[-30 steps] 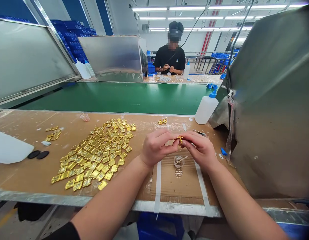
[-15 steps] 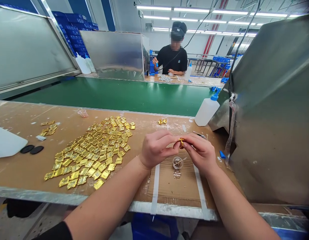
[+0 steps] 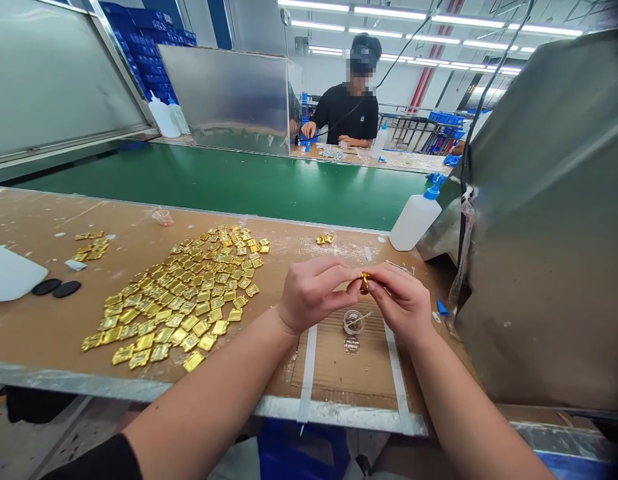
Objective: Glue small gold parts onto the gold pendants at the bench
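Observation:
My left hand (image 3: 316, 293) and my right hand (image 3: 401, 297) meet above a taped-down cardboard sheet (image 3: 333, 377). Between their fingertips they pinch one small shiny gold piece (image 3: 365, 283), mostly covered by the fingers. Just below it on the cardboard stands a small clear cup (image 3: 353, 323) with a thin stick lying across it. A round clear lid-like disc (image 3: 351, 344) lies in front of the cup. To the left spreads a large group of flat gold pieces (image 3: 189, 287). Beyond my hands sit a few small gold pieces (image 3: 324, 239).
A white squeeze bottle (image 3: 415, 221) with a blue cap stands at the right, beside a large metal panel (image 3: 549, 233). Behind the table runs a green belt (image 3: 229, 177). Across it a co-worker (image 3: 351, 113) sits. Two black discs (image 3: 57, 288) lie at the left.
Both hands keep their pinch on the gold piece, which looks slightly turned. The co-worker's raised hand has come down to the table. My view has shifted slightly.

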`<state>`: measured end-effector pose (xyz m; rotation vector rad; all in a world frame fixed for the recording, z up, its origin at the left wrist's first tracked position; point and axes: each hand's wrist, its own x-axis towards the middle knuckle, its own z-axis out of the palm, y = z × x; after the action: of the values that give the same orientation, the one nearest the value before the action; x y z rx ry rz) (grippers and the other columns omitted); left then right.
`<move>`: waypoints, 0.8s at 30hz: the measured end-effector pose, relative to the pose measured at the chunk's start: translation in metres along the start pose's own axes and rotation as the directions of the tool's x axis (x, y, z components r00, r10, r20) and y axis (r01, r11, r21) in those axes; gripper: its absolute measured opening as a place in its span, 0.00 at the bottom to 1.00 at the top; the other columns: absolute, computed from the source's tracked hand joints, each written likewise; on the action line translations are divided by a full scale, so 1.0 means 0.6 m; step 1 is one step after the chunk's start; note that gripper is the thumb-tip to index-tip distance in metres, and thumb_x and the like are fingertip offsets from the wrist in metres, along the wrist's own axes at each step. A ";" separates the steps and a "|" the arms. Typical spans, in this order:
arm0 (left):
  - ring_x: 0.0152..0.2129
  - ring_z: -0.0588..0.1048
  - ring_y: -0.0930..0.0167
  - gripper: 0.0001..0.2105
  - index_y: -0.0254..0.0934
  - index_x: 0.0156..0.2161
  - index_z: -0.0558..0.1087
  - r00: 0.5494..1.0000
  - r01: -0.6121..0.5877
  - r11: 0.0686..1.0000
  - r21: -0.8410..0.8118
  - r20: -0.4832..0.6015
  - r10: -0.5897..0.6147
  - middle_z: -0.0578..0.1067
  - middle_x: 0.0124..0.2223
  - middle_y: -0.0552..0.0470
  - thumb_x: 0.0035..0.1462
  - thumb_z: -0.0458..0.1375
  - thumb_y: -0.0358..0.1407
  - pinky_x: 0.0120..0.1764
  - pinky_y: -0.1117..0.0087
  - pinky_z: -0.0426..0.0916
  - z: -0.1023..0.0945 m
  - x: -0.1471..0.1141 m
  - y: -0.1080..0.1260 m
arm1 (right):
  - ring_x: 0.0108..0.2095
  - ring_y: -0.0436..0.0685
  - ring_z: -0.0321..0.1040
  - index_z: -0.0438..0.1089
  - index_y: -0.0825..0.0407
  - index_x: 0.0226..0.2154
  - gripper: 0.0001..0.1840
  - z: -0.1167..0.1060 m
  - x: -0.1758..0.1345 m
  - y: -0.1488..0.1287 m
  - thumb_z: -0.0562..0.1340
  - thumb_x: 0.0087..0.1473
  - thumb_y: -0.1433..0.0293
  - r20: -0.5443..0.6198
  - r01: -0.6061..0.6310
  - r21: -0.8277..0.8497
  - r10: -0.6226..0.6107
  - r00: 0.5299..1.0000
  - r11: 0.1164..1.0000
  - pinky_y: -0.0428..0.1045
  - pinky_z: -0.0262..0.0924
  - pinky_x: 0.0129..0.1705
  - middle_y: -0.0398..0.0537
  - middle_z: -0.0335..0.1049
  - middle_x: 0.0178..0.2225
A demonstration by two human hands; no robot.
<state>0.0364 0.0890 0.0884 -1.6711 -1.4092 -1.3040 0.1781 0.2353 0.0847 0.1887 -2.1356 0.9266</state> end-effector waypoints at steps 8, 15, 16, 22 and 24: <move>0.33 0.81 0.74 0.10 0.38 0.46 0.77 0.999 -0.054 0.997 0.051 -0.006 0.054 0.83 0.38 0.52 0.60 0.66 0.27 0.36 0.73 0.77 -0.005 0.004 0.002 | 0.35 0.54 0.74 0.78 0.44 0.53 0.15 0.011 -0.008 0.012 0.63 0.67 0.71 -0.032 -0.057 0.109 0.061 0.998 0.992 0.52 0.71 0.36 0.49 0.78 0.40; 0.37 0.83 0.73 0.12 0.39 0.49 0.76 0.996 -0.090 0.994 0.064 0.008 0.089 0.85 0.43 0.52 0.61 0.66 0.27 0.40 0.72 0.79 -0.007 0.002 -0.004 | 0.35 0.54 0.72 0.77 0.43 0.55 0.16 0.016 -0.012 0.020 0.63 0.67 0.69 -0.052 -0.089 0.159 0.098 0.994 0.983 0.52 0.71 0.35 0.49 0.76 0.42; 0.37 0.83 0.73 0.13 0.39 0.50 0.75 0.996 -0.088 0.994 0.069 0.008 0.088 0.85 0.43 0.52 0.61 0.66 0.27 0.40 0.72 0.78 -0.006 0.002 -0.004 | 0.35 0.53 0.72 0.77 0.42 0.55 0.16 0.017 -0.012 0.020 0.63 0.68 0.70 -0.049 -0.092 0.168 0.102 0.994 0.981 0.52 0.71 0.35 0.49 0.76 0.42; 0.29 0.80 0.75 0.11 0.41 0.51 0.77 0.982 0.187 0.979 0.078 -0.007 -0.187 0.85 0.42 0.54 0.63 0.65 0.32 0.36 0.72 0.75 0.000 -0.005 -0.020 | 0.41 0.55 0.71 0.72 0.41 0.60 0.20 0.022 -0.007 0.025 0.61 0.68 0.69 -0.143 -0.196 0.152 0.218 0.965 0.969 0.51 0.68 0.34 0.49 0.72 0.45; 0.25 0.78 0.74 0.10 0.41 0.49 0.79 0.889 0.442 0.892 0.097 0.085 -0.450 0.85 0.40 0.55 0.63 0.64 0.34 0.33 0.70 0.72 0.002 -0.009 -0.040 | 0.39 0.55 0.69 0.74 0.45 0.54 0.14 0.017 -0.004 0.026 0.62 0.67 0.68 -0.174 -0.228 0.044 0.233 0.957 0.973 0.51 0.65 0.34 0.48 0.73 0.41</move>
<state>0.0142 0.0946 0.0792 -1.4297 -1.9678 -1.3942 0.1673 0.2392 0.0701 -0.1317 -2.0085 1.0608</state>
